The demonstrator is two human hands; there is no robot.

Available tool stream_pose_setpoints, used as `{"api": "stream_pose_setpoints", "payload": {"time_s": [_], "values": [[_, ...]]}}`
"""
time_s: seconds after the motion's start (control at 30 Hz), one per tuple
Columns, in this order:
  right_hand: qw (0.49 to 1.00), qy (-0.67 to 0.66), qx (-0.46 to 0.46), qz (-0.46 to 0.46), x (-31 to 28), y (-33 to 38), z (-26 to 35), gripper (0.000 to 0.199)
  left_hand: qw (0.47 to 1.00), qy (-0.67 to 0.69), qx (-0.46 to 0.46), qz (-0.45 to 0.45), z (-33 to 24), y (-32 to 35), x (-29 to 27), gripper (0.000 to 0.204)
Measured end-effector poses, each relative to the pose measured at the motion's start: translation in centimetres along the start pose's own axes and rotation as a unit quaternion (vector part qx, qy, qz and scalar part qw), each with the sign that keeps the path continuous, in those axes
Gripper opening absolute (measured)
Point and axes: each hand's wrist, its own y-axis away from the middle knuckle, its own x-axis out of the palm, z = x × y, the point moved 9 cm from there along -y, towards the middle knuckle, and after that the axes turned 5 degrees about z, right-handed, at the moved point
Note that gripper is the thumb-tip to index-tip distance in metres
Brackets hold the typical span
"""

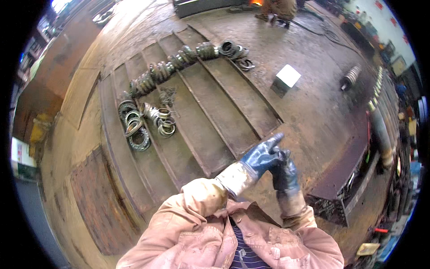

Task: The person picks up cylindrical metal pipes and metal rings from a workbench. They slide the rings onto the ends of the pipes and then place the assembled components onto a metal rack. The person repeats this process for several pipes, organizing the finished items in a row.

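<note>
Both my hands wear dark blue coated work gloves with pale cuffs, and they meet in front of my chest. My left hand [263,154] reaches across to the right, its fingers stretched out. Against its fingertips, my right hand [285,174] is bent up with curled fingers; whatever they grip is hidden where the gloves overlap. Beyond the hands lies a ribbed steel panel [219,121] on the floor. A long row of metal rings [161,71] crosses its far part. Loose rings [139,139] and a shorter stack of rings [154,112] lie at its left.
A steel trough [342,172] with metal pieces stands close on my right, beside long shafts [380,134]. Farther off are a white-topped box [288,76] and a coil spring [350,77]. A rusty plate [101,201] lies left. Another person [278,9] is near a glowing fire [256,2].
</note>
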Motion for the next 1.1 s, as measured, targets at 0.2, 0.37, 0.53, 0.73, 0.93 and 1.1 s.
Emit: {"api": "stream_pose_setpoints", "payload": {"time_s": [0.2,0.37,0.53,0.73,0.93,1.1], "values": [[0.967,0.240,-0.056,-0.060,-6.0,5.0,0.4,0.023,0.978,0.205,-0.023,-0.018,5.8,4.9,5.2,0.069],[0.980,0.055,-0.082,-0.172,-10.7,9.6,4.1,0.032,0.915,0.374,-0.141,-0.058,6.9,6.0,11.4,0.057],[0.984,0.037,-0.084,-0.155,-15.4,12.2,8.9,0.040,0.921,0.330,-0.206,0.007,6.4,0.6,21.6,0.048],[0.969,-0.001,-0.111,-0.221,-22.4,15.7,18.6,0.041,0.907,0.352,-0.186,0.136,6.0,-7.4,32.7,0.040],[0.965,-0.030,-0.136,-0.225,-27.8,16.8,21.4,0.042,0.920,0.297,-0.221,0.131,9.8,-12.7,37.3,0.038],[0.881,0.293,-0.072,-0.365,-38.4,18.8,20.9,0.028,0.919,0.162,-0.321,0.163,15.2,-16.6,38.3,0.033]]}}
